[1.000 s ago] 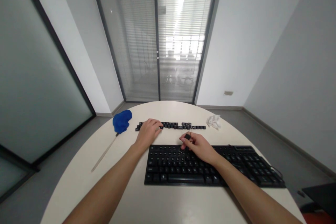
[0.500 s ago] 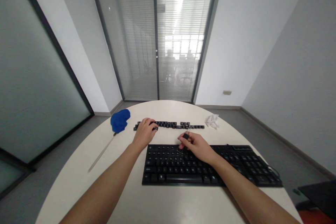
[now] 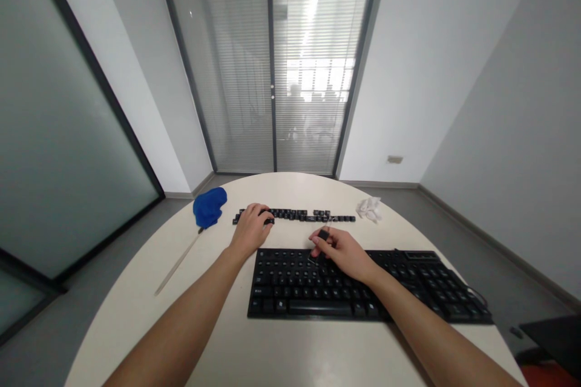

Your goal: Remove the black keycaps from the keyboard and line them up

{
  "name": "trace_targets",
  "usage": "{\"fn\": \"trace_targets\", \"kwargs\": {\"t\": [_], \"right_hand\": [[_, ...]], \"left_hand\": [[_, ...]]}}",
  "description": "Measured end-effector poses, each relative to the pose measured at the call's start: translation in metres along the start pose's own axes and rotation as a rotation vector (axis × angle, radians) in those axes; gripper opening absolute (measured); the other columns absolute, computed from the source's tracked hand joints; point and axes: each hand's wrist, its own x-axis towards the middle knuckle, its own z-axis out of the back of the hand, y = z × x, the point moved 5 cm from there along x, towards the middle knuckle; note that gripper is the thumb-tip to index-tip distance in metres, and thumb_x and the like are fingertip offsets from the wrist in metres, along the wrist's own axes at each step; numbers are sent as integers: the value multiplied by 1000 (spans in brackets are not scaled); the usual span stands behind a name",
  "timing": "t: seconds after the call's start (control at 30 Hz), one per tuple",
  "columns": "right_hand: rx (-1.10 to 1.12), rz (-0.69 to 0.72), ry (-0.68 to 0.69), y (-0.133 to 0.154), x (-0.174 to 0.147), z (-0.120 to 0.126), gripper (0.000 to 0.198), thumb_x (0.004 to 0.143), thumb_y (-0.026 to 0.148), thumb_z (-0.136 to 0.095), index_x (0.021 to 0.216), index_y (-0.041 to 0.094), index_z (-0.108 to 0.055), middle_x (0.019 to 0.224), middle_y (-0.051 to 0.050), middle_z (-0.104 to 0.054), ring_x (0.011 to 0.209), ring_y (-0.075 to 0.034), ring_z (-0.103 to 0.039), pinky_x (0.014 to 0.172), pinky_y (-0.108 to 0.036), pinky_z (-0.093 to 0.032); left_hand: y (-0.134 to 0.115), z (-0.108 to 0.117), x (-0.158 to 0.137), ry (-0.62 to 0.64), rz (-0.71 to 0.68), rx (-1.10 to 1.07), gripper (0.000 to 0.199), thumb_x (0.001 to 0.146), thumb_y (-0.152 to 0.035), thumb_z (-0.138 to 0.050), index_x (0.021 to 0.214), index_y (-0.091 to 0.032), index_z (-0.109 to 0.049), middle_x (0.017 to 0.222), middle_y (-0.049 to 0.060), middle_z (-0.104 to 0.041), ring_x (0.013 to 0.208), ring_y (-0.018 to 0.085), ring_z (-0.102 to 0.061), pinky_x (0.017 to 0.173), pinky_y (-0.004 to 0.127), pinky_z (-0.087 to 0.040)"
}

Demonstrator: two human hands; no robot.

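Note:
A black keyboard (image 3: 318, 307) lies on the round table, many of its upper key positions without caps. Behind it, loose black keycaps (image 3: 297, 214) are laid out in two rough rows. My left hand (image 3: 252, 230) rests over the left end of these rows, thumb and fingers apart around a few caps; whether it grips one is hard to see. In my right hand (image 3: 338, 248) is a wire keycap puller (image 3: 323, 234), its black handle pinched between thumb and fingers. One wire end points down over the keyboard's upper keys, the other up towards the rows.
A blue cloth (image 3: 209, 207) lies at the back left, by a thin pale stick (image 3: 179, 261). Crumpled white tissue (image 3: 370, 208) sits at the back right. The keyboard's cable (image 3: 476, 296) curls at its right edge. Past the white table (image 3: 285, 184) stand glass panels with blinds.
The whole view has shifted slightly to the right. Both hands hold nearly the same positions over the keycaps and the keyboard.

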Motion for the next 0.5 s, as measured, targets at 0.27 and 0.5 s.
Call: {"fn": "trace_targets", "kwargs": {"t": [0.27, 0.5], "right_hand": [[-7, -6, -3, 1, 0, 0, 33, 95, 49, -51, 99, 18, -63, 78, -3, -75, 69, -17, -64, 63, -27, -45], [-22, 3, -1, 1, 1, 1, 32, 96, 48, -51, 98, 19, -64, 78, -3, -75, 67, -16, -62, 63, -27, -45]], "left_hand": [[-1, 0, 1, 1, 3, 6, 14, 84, -19, -66, 98, -21, -68, 115, 8, -61, 113, 28, -49, 99, 46, -44], [5, 1, -2, -6, 21, 20, 20, 83, -19, -69, 102, -21, -67, 115, 8, -61, 113, 28, -49, 99, 45, -45]]}}
